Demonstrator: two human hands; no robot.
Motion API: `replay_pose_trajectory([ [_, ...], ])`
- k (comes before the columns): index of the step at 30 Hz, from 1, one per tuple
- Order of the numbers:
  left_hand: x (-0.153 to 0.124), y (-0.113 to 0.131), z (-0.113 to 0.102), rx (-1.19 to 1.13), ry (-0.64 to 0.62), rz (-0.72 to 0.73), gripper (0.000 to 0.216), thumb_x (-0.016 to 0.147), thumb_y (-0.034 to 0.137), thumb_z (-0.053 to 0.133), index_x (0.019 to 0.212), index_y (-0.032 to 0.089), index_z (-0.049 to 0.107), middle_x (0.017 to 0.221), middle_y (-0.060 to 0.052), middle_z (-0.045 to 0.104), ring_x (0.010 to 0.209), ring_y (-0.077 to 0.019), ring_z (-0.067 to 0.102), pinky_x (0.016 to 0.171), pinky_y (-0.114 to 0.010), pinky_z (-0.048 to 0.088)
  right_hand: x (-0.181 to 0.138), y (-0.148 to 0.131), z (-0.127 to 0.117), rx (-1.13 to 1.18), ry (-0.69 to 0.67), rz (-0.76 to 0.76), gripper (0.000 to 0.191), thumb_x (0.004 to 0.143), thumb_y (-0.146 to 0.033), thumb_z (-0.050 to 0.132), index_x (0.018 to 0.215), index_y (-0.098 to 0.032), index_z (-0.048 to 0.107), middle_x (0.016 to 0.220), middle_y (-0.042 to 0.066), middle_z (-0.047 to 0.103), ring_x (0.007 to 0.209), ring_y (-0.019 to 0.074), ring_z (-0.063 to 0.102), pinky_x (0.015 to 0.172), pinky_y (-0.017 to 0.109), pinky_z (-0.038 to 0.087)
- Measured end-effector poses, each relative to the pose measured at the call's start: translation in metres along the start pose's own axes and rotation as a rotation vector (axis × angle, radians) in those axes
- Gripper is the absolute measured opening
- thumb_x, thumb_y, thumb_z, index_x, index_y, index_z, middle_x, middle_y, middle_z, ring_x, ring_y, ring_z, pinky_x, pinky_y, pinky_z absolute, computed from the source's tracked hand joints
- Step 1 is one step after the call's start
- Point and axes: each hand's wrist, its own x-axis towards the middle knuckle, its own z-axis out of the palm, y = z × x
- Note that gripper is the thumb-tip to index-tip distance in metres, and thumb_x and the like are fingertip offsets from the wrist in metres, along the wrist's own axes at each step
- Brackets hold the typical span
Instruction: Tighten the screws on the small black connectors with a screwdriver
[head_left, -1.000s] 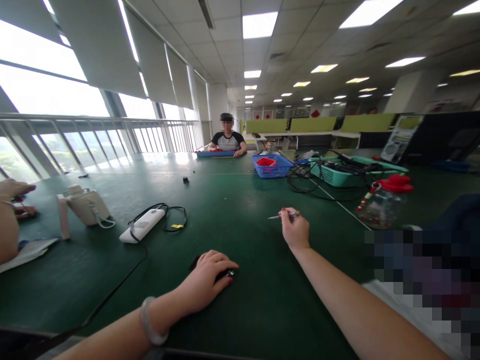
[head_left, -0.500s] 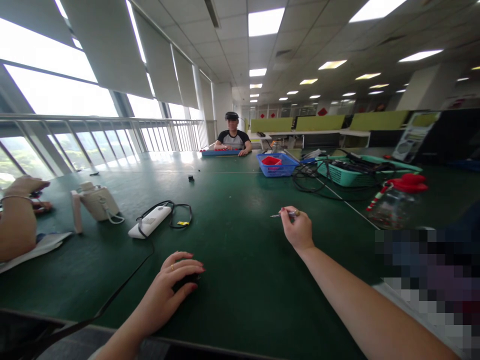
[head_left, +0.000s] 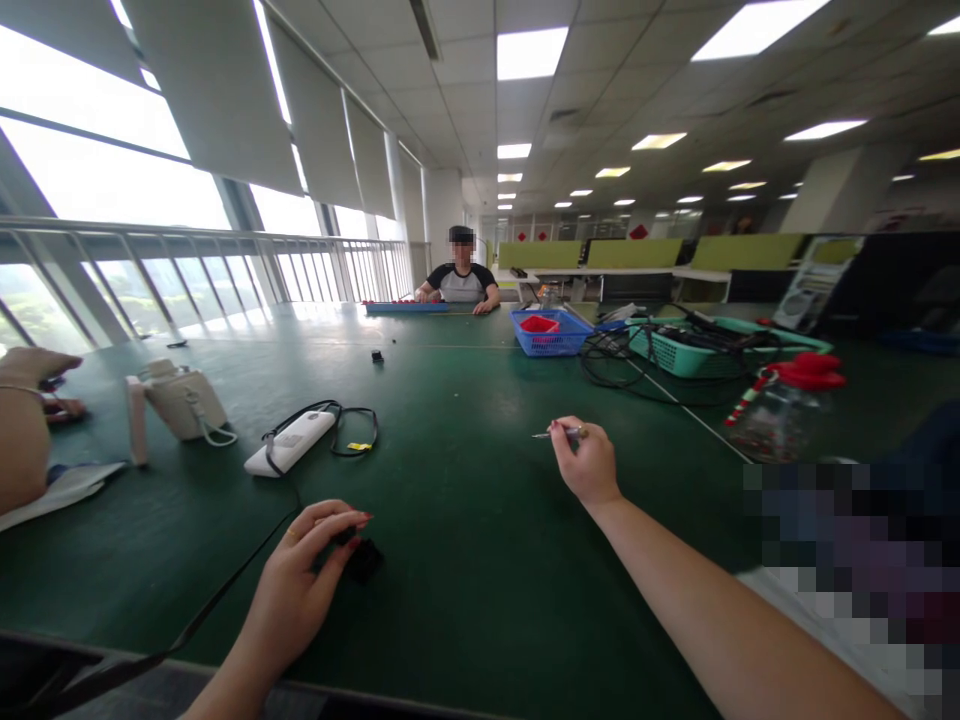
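Observation:
In my right hand (head_left: 587,460) is a small screwdriver (head_left: 541,435), its thin silver shaft pointing left above the green table. The fingers are closed round its handle, which they mostly cover. My left hand (head_left: 304,570) is at the near left with thumb and fingertips pinched on a small black block (head_left: 365,562). The block sits low by the tabletop; whether it touches the table I cannot tell. Another dark bit shows between the fingers, too small to make out.
A white power bank (head_left: 291,443) with a black cable and a beige bottle (head_left: 184,400) stand left. Blue basket (head_left: 551,338), green basket (head_left: 675,352) and red-lidded jar (head_left: 784,410) are right. A co-worker's arm (head_left: 22,440) is at far left; another person (head_left: 461,280) sits opposite.
My left hand has drawn left and lifted its fingers, so the black block formerly under them shows more. My right hand keeps its grip on the screwdriver. The view has shifted slightly.

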Motion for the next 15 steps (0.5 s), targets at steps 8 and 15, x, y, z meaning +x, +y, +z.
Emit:
replay_pose_trajectory([
  [8, 0.0022, 0.0079, -0.0027, -0.033, -0.021, -0.008, 0.024, 0.093, 0.025, 0.045, 0.109, 0.024, 0.064, 0.117, -0.007, 0.057, 0.109, -0.0215, 0.060, 0.094, -0.036, 0.051, -0.0012, 0.0036, 0.0003, 0.024, -0.027, 0.043, 0.034, 0.096, -0.037, 0.041, 0.077, -0.020, 0.063, 0.065, 0.003, 0.065, 0.065, 0.0203, 0.062, 0.067, 0.032, 0.045],
  [15, 0.0029, 0.0054, -0.0037, -0.033, -0.054, -0.023, 0.020, 0.091, 0.030, 0.051, 0.105, 0.024, 0.064, 0.114, -0.006, 0.065, 0.107, -0.0229, 0.062, 0.093, -0.037, 0.052, -0.0006, 0.0008, -0.0005, 0.012, -0.019, 0.049, 0.034, 0.096, -0.037, 0.041, 0.077, -0.019, 0.064, 0.067, 0.004, 0.066, 0.065, 0.0205, 0.062, 0.064, 0.031, 0.045],
])
